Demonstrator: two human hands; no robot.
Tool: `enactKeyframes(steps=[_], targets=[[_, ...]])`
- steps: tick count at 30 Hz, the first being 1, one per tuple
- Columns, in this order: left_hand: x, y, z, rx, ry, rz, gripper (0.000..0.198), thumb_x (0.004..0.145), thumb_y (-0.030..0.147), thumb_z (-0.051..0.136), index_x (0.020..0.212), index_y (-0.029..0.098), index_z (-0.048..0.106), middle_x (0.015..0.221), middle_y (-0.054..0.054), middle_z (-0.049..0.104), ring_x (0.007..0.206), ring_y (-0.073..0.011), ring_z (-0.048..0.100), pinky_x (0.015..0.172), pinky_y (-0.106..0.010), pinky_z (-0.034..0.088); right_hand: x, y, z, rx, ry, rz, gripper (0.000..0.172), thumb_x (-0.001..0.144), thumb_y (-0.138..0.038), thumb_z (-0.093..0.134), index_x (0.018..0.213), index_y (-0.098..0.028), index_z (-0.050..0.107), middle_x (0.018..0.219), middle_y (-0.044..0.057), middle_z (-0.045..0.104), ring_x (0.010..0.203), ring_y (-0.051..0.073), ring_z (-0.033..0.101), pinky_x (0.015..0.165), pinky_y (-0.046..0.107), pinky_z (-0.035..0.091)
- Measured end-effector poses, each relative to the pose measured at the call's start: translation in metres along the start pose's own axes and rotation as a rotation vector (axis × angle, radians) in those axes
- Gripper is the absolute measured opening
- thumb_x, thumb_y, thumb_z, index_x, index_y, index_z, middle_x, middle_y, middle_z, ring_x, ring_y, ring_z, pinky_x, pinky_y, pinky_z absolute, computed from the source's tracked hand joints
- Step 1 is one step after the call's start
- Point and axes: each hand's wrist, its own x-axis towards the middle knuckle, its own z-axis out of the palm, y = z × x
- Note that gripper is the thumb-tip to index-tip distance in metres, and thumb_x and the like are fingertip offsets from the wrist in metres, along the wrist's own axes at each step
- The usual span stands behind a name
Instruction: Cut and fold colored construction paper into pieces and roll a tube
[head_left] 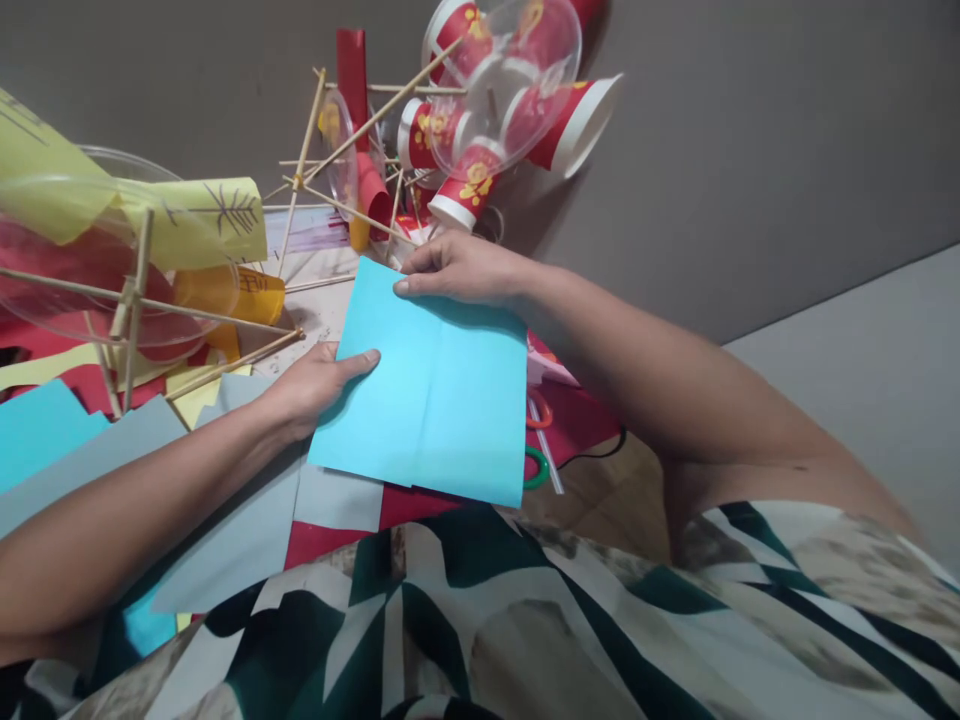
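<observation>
- The light-blue paper [427, 400] is held up in front of the person, above the patterned clothing [525, 610] and the near edge of the crowded desk; holding it there probably keeps it apart from the clutter.
- The left hand [313, 388] has its grip closed on the paper's left edge, thumb flat on the upper face and fingers mostly out of sight, presumably beneath to support it.
- The right hand [463, 268] grips the far edge, thumb on the near face. Grips on two adjoining edges likely keep the paper steady and fairly flat.
- A line runs down the paper's middle, with a small step at the near edge; whether it is a fold or an overlap cannot be told.
- Grey sheets [232, 535] lie under and beside the left forearm, spread loosely within reach.
- Beyond the hands, a stick frame [307, 135] stands by red cups [474, 185] set around a clear disc [551, 120]; the sticks seem to brace the structure.
- A green loop [537, 468] lies just right of the paper, partly covered by it.
</observation>
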Motion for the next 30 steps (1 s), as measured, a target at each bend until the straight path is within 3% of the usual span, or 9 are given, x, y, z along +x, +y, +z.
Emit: enactKeyframes(steps=[6, 8, 10, 13, 15, 20, 23, 26, 30], targets=[[-0.001, 0.002, 0.004, 0.045, 0.044, -0.042, 0.020, 0.077, 0.024, 0.075, 0.094, 0.013, 0.071, 0.079, -0.008, 0.078, 0.062, -0.0205, 0.072, 0.064, -0.032, 0.061, 0.006, 0.012, 0.000, -0.159, -0.046, -0.031, 0.022, 0.088, -0.027, 0.066, 0.068, -0.018, 0.064, 0.065, -0.001, 0.059, 0.063, 0.013, 0.051, 0.058, 0.028, 0.043], [0.000, 0.002, 0.004, 0.045, 0.073, -0.050, 0.015, 0.079, 0.023, 0.073, 0.090, 0.013, 0.070, 0.078, -0.009, 0.078, 0.063, -0.0212, 0.072, 0.062, -0.032, 0.060, 0.007, 0.016, 0.001, -0.285, 0.013, -0.076, 0.016, 0.089, -0.030, 0.064, 0.083, -0.017, 0.070, 0.079, 0.002, 0.067, 0.076, 0.018, 0.060, 0.070, 0.032, 0.049], [0.003, 0.003, 0.003, 0.048, 0.143, -0.040, 0.012, 0.080, 0.021, 0.071, 0.089, 0.013, 0.070, 0.076, -0.009, 0.077, 0.063, -0.0216, 0.072, 0.060, -0.031, 0.060, 0.004, 0.018, 0.005, -0.467, 0.132, -0.099, 0.028, 0.092, -0.033, 0.059, 0.109, -0.014, 0.069, 0.103, 0.009, 0.071, 0.097, 0.026, 0.065, 0.086, 0.041, 0.051], [0.009, 0.002, 0.001, 0.057, 0.268, -0.023, 0.008, 0.083, 0.017, 0.066, 0.089, 0.013, 0.069, 0.076, -0.009, 0.077, 0.064, -0.0215, 0.073, 0.062, -0.030, 0.060, -0.014, 0.018, 0.018, -0.677, 0.253, -0.135, 0.052, 0.098, -0.036, 0.048, 0.142, -0.010, 0.049, 0.142, 0.019, 0.056, 0.130, 0.037, 0.052, 0.105, 0.056, 0.041], [0.012, 0.001, 0.000, 0.053, 0.313, -0.024, 0.008, 0.082, 0.014, 0.065, 0.089, 0.012, 0.069, 0.074, -0.009, 0.077, 0.065, -0.0219, 0.073, 0.066, -0.032, 0.061, -0.032, 0.016, 0.035, -0.703, 0.208, -0.219, 0.058, 0.100, -0.039, 0.044, 0.149, -0.010, 0.039, 0.154, 0.021, 0.044, 0.141, 0.037, 0.040, 0.113, 0.058, 0.034], [0.015, -0.005, 0.003, 0.046, 0.334, -0.032, 0.008, 0.083, 0.014, 0.063, 0.088, 0.012, 0.069, 0.068, -0.007, 0.075, 0.062, -0.0235, 0.073, 0.068, -0.037, 0.062, -0.070, 0.016, 0.086, -0.675, -0.078, -0.242, 0.068, 0.098, -0.047, 0.050, 0.149, -0.002, 0.041, 0.157, 0.028, 0.036, 0.145, 0.040, 0.035, 0.115, 0.058, 0.032], [0.014, -0.009, 0.004, 0.049, 0.330, -0.029, 0.007, 0.083, 0.015, 0.063, 0.084, 0.012, 0.069, 0.066, -0.007, 0.074, 0.062, -0.0228, 0.073, 0.068, -0.037, 0.063, -0.080, 0.017, 0.100, -0.681, -0.147, -0.185, 0.068, 0.098, -0.043, 0.053, 0.150, -0.001, 0.040, 0.158, 0.028, 0.033, 0.147, 0.040, 0.032, 0.117, 0.059, 0.028], [0.015, -0.012, 0.003, 0.030, 0.361, 0.014, 0.006, 0.083, 0.015, 0.064, 0.081, 0.013, 0.068, 0.066, -0.006, 0.074, 0.062, -0.0222, 0.073, 0.070, -0.037, 0.063, -0.095, 0.013, 0.093, -0.639, -0.180, -0.218, 0.064, 0.097, -0.042, 0.056, 0.147, -0.005, 0.045, 0.157, 0.027, 0.037, 0.145, 0.039, 0.037, 0.114, 0.058, 0.033], [0.016, -0.012, 0.002, -0.015, 0.408, 0.051, 0.006, 0.084, 0.013, 0.062, 0.082, 0.012, 0.068, 0.070, -0.007, 0.075, 0.067, -0.0230, 0.074, 0.076, -0.040, 0.064, -0.134, 0.003, 0.068, -0.442, -0.249, -0.280, 0.039, 0.101, -0.036, 0.049, 0.128, -0.013, 0.063, 0.132, 0.016, 0.066, 0.120, 0.027, 0.062, 0.099, 0.041, 0.051]])
